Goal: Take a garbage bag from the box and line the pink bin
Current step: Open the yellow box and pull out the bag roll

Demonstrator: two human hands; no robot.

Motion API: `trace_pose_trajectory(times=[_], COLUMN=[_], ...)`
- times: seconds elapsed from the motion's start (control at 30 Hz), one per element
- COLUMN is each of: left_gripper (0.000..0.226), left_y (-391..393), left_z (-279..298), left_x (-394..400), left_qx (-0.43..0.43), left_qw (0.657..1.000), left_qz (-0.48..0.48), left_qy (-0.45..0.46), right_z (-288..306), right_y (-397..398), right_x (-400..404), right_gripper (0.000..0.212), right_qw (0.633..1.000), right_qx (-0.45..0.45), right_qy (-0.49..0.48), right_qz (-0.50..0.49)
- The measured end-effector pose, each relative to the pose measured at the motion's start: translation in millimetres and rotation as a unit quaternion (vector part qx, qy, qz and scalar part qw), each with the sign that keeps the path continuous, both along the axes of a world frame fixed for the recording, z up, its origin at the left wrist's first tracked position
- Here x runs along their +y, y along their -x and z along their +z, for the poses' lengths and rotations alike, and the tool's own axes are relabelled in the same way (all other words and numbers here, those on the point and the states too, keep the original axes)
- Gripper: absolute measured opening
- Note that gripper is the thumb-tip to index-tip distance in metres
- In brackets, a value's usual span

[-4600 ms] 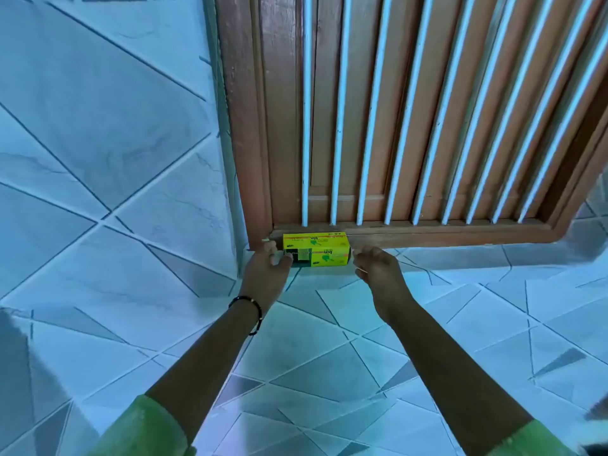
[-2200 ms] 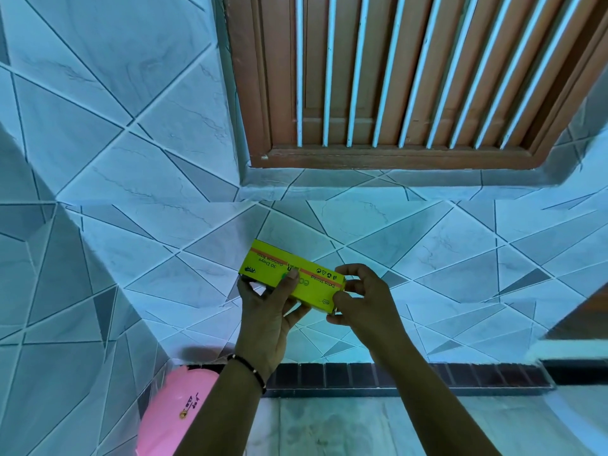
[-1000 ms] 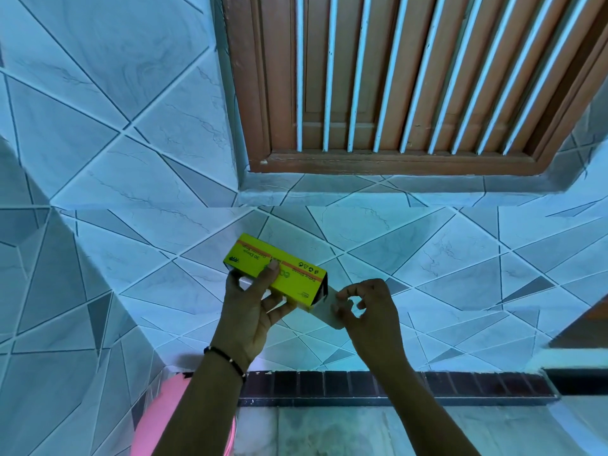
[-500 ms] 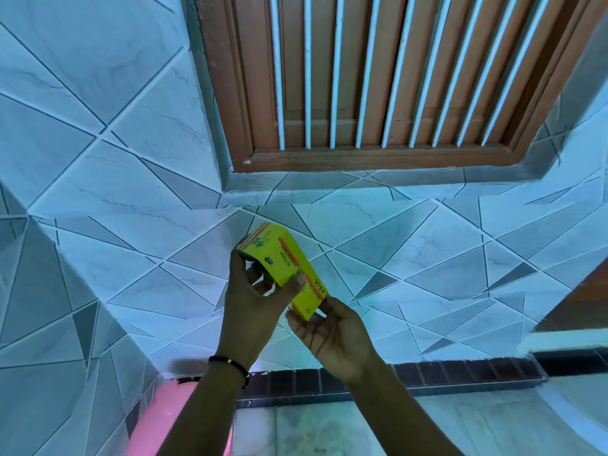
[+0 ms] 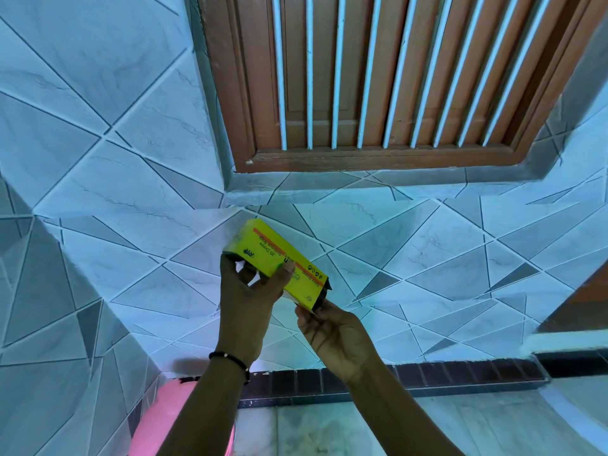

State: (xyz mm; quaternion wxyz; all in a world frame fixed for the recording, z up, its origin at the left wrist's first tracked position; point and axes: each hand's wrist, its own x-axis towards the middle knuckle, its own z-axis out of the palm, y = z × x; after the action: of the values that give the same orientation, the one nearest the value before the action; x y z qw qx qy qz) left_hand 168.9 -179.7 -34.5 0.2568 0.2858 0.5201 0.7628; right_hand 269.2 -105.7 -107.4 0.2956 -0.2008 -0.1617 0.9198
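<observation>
A yellow box of garbage bags (image 5: 276, 263) with a red stripe is held in the air in front of the tiled wall, tilted with its open end down to the right. My left hand (image 5: 248, 296) grips its upper part, thumb on the top face. My right hand (image 5: 332, 330) sits cupped under the open lower end, fingertips at the box's flap. Something dark shows inside that open end. The pink bin (image 5: 164, 419) stands on the floor at the bottom left, partly hidden by my left forearm.
A brown wooden window frame (image 5: 378, 159) with white bars fills the top, above a tiled sill (image 5: 329, 185). A dark brick-pattern skirting (image 5: 444, 376) runs along the wall's foot. The wall corner juts out at the left beside the bin.
The box came off the window sill and down to chest height. My right hand opened its end flap, and the box has tipped with the open end down toward my right palm.
</observation>
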Motion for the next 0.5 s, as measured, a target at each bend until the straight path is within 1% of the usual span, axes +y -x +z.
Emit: trace_pose_trajectory(times=[0.13,0.23,0.33,0.4,0.47,0.5], left_gripper=[0.049,0.047,0.042,0.045,0.046,0.041], left_y=[0,4,8,13,19,23], left_z=[5,6,-1,-8,-14,-15], left_x=[0,1,3,5,8,10], left_qx=[0.046,0.033,-0.022,-0.074,-0.121,-0.142], left_qw=[0.999,0.999,1.000,0.997,0.992,0.989], left_qz=[-0.003,-0.006,0.002,0.011,0.031,0.043], left_qy=[0.003,-0.005,-0.003,-0.003,-0.006,-0.014], right_z=[-5,-1,-1,0,0,0], right_y=[-3,-5,-5,-6,-9,-12], right_x=[3,6,9,12,18,22], right_gripper=[0.073,0.065,0.064,0.064,0.068,0.072], right_qw=[0.998,0.997,0.999,0.998,0.997,0.996], right_qx=[0.054,0.075,0.028,-0.009,-0.034,-0.039], right_qy=[0.037,0.024,-0.030,-0.057,-0.057,-0.051], right_qz=[-0.007,-0.004,-0.007,-0.016,-0.038,-0.053])
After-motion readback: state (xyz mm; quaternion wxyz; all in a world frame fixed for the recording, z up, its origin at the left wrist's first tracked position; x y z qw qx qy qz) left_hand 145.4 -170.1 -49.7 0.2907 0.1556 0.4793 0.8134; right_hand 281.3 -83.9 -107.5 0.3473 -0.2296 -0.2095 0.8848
